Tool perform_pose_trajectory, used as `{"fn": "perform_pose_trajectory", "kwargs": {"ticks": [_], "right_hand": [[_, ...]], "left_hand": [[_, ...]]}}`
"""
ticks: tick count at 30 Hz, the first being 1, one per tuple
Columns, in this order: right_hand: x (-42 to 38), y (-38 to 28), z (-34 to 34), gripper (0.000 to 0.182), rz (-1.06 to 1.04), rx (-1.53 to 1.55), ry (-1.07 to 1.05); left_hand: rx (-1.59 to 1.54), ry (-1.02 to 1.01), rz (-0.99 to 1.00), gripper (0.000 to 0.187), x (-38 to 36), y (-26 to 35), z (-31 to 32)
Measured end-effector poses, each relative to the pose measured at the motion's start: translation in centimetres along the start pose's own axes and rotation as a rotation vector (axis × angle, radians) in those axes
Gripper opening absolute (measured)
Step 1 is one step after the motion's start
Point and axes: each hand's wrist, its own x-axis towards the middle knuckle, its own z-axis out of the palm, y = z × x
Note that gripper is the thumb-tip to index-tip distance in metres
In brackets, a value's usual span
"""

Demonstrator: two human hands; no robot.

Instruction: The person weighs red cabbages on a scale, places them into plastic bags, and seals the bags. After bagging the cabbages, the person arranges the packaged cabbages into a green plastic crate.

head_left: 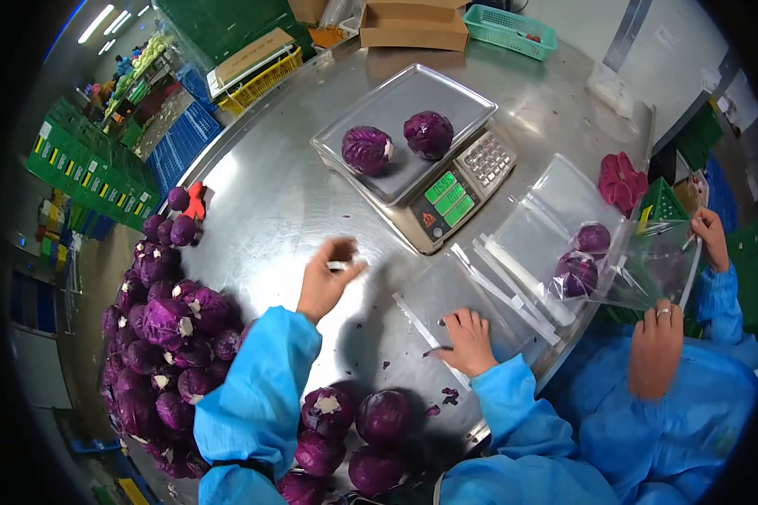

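Observation:
My left hand [333, 278] hovers over the steel table, fingers loosely bent, with a gap between thumb and forefinger and nothing visible in it. My right hand [470, 342] lies with fingers spread on a stack of clear plastic bags [442, 286]. A small dark leaf scrap shows beside its thumb. Beyond both hands stands a digital scale [480, 156] with a lit green display. On its metal pan rest a red cabbage [367, 150] with a pale cut stem and a second red cabbage [429, 135]. Several red cabbages [385, 418] sit close in front of me.
A large cabbage heap [168, 337] covers the table's left side. At right, a co-worker's hands [659, 345] hold a clear bag [648, 265] by bagged cabbages [578, 273]. A cardboard box [414, 29], a green basket [511, 32] and a red glove [622, 181] lie along the edges.

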Motion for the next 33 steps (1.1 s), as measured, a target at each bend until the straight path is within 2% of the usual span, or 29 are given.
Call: {"fn": "perform_pose_trajectory", "kwargs": {"ticks": [2,6,11,13,16,17,18,20,21,22,24,25,26,27,28,29,30,32,33], "right_hand": [[-0.1,1.8,1.6,0.03,-0.037,0.014,0.031],[0.4,3.0,2.7,0.017,-0.086,0.032,0.145],[0.9,3.2,2.6,0.018,0.032,0.116,0.194],[0.3,2.5,1.6,0.017,-0.052,-0.089,0.193],[1.7,3.9,2.6,0.018,-0.098,-0.002,0.255],[2.5,4.0,2.3,0.018,-0.013,0.327,0.229],[2.9,4.2,1.9,0.018,-0.024,0.326,0.23],[3.1,0.4,-4.0,0.019,0.175,0.693,0.204],[3.3,-1.1,-5.7,0.016,0.183,0.851,0.153],[3.0,-3.4,-7.2,0.016,0.179,0.848,0.155],[2.4,-8.2,-10.0,0.01,0.089,1.172,0.041],[2.2,-9.3,-11.2,0.01,0.079,1.169,0.035],[2.1,-10.4,-12.2,0.007,0.103,1.427,-0.034],[2.2,-11.1,-12.8,0.004,0.13,1.684,-0.109],[2.2,-11.6,-13.3,0.004,0.121,1.682,-0.121],[2.3,-11.8,-13.9,0.003,0.119,1.826,-0.11],[2.4,-11.8,-14.2,0.002,0.119,1.97,-0.093],[2.7,-11.7,-14.2,0.006,0.186,2.042,-0.077],[3.0,-11.3,-13.8,0.006,0.187,2.085,-0.028]], "left_hand": [[-0.048,-0.137,-0.073,0.035,-3.2,-0.9,1.4],[-0.144,-0.26,-0.193,0.035,-7.4,-0.3,4.0],[0.049,-0.31,-0.135,0.039,-9.4,1.2,6.1],[0.117,-0.318,-0.103,0.04,-9.6,1.5,6.6],[0.158,-0.348,-0.09,0.043,-9.7,2.5,6.7],[0.161,-0.341,-0.08,0.043,-9.6,3.1,6.4],[0.2,-0.305,-0.002,0.049,-9.8,3.6,6.2],[0.238,-0.265,0.073,0.055,-10.3,5.8,5.9],[0.453,-0.155,0.323,0.061,-10.4,7.8,5.6],[0.666,-0.038,0.575,0.067,-10.3,9.3,5.3],[0.589,-0.056,0.628,0.071,-10.2,10.3,4.6],[0.513,-0.078,0.674,0.075,-10.1,10.6,4.1],[0.481,-0.083,0.691,0.074,-9.7,10.3,3.1],[0.462,-0.001,0.705,0.073,-9.5,10.2,2.1],[0.442,0.081,0.717,0.072,-9.5,10.7,1.1],[0.465,0.169,0.755,0.068,-10.1,12.0,0.0],[0.514,0.168,0.813,0.058,-10.6,12.8,-1.4],[0.479,-0.143,0.774,0.055,-11.9,13.9,-4.1],[0.206,-0.37,0.586,0.056,-12.2,13.9,-5.1]]}}
